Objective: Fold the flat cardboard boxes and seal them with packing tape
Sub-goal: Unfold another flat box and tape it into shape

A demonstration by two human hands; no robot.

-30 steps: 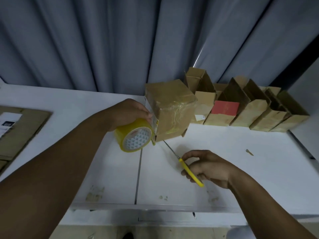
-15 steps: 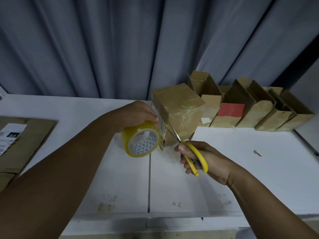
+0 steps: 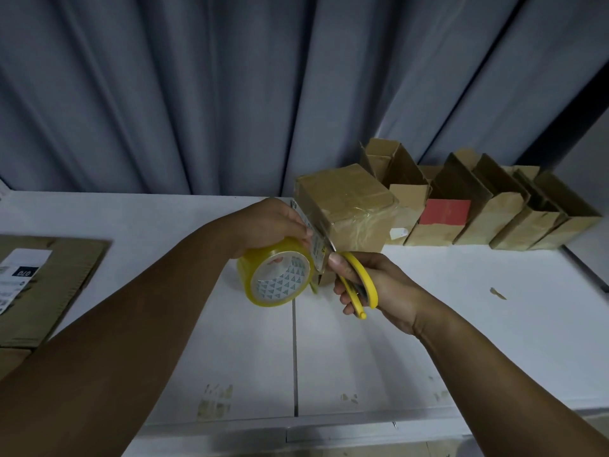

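Your left hand (image 3: 270, 222) grips the yellow tape roll (image 3: 275, 275) from above, fingers curled over its rim, the roll's open core facing you. Your right hand (image 3: 392, 291) holds the yellow-handled scissors (image 3: 365, 275), fingers through the loops, with the thumb near the pivot. The blades point up and away from you into the narrow gap between the roll and the taped box (image 3: 349, 206). How far the blades are parted is too small to tell.

The box sits just beyond both hands, closed and wrapped in clear tape, its labelled side touching the roll. You cannot tell whether it rests on the white table (image 3: 461, 324).

Behind it to the right, a row of folded open-topped boxes (image 3: 494, 219) stands along the grey curtain (image 3: 230, 94). Flat cardboard (image 3: 66, 275) lies at the table's left edge, and a small scrap (image 3: 497, 292) lies well apart on the right.
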